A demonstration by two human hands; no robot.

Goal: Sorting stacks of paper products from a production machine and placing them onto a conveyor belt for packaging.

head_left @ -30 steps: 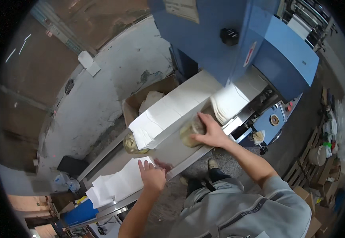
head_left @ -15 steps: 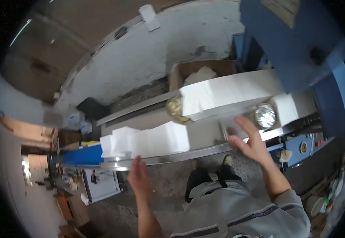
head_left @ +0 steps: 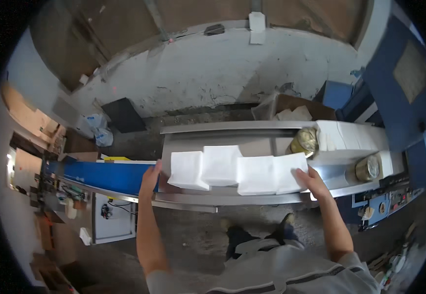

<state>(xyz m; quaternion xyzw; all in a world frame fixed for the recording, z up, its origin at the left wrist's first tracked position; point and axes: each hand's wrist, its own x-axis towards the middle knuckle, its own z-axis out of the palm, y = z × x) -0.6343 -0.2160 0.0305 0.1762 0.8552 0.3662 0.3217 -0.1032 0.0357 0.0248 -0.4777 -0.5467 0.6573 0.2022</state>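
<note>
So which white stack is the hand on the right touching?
The end stack nearest the round brass-coloured piece. The right hand rests on its outer edge; the other three stacks sit further along toward the left hand.

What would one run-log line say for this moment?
left hand: at left end of row of white folded paper stacks | right hand: on right end | row: on metal conveyor table
</note>
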